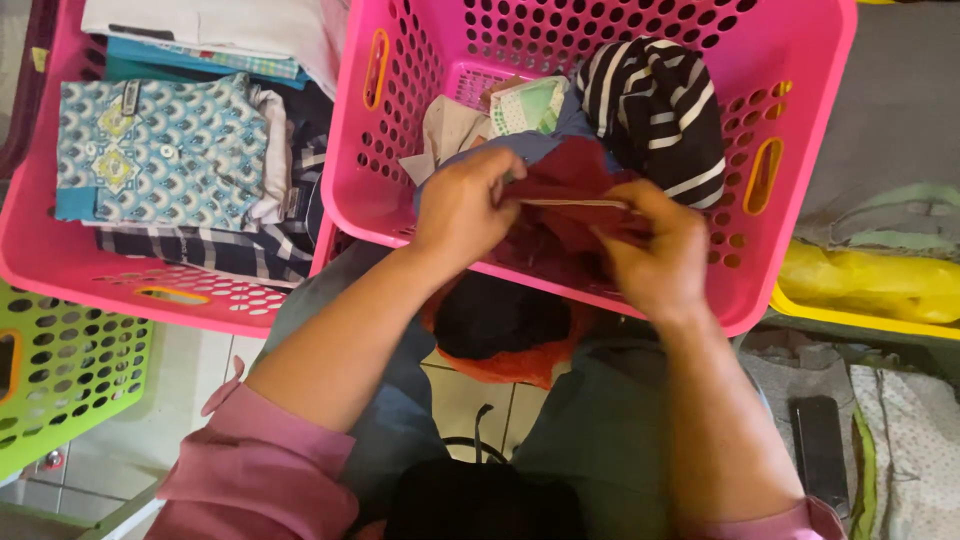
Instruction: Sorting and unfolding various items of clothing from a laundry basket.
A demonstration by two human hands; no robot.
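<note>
My left hand (462, 205) and my right hand (655, 250) both grip a dark red garment (570, 175) over the near rim of a pink perforated laundry basket (800, 60). The cloth is stretched between the two hands along one edge. Inside the basket, behind the red garment, lie a navy and white striped piece (655, 105), a blue cloth (535, 145) and pale printed fabrics (525, 105). Below the hands, on my lap, rests a black and orange cloth (500, 330).
A second pink basket (60, 265) at the left holds folded clothes, with a blue patterned shirt (160, 150) on top. A green basket (70, 380) stands at lower left. A yellow container (870, 290) and a dark phone (820, 440) lie at the right.
</note>
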